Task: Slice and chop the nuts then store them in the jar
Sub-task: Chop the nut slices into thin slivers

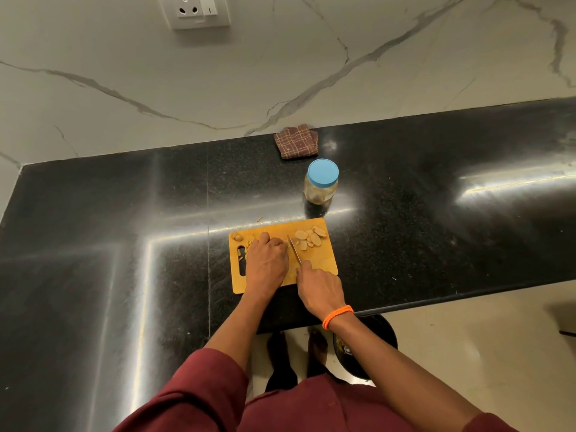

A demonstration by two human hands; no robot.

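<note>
A wooden cutting board (324, 263) lies on the black counter. Pale nut slices (310, 236) are heaped at its far right corner, and one whole nut (237, 236) sits at the far left corner. My left hand (266, 260) rests on the board with curled fingers, holding a nut piece that it hides against the blade. My right hand (321, 288) grips the handle of a knife (294, 251), whose blade points away from me beside the left fingers. A glass jar (321, 183) with a blue lid stands shut behind the board.
A folded brown checked cloth (296, 141) lies against the marble wall behind the jar. A nut scrap (259, 218) lies on the counter (124, 229) past the board. The counter's front edge runs just below my right wrist; a dark bin (371, 344) stands on the floor.
</note>
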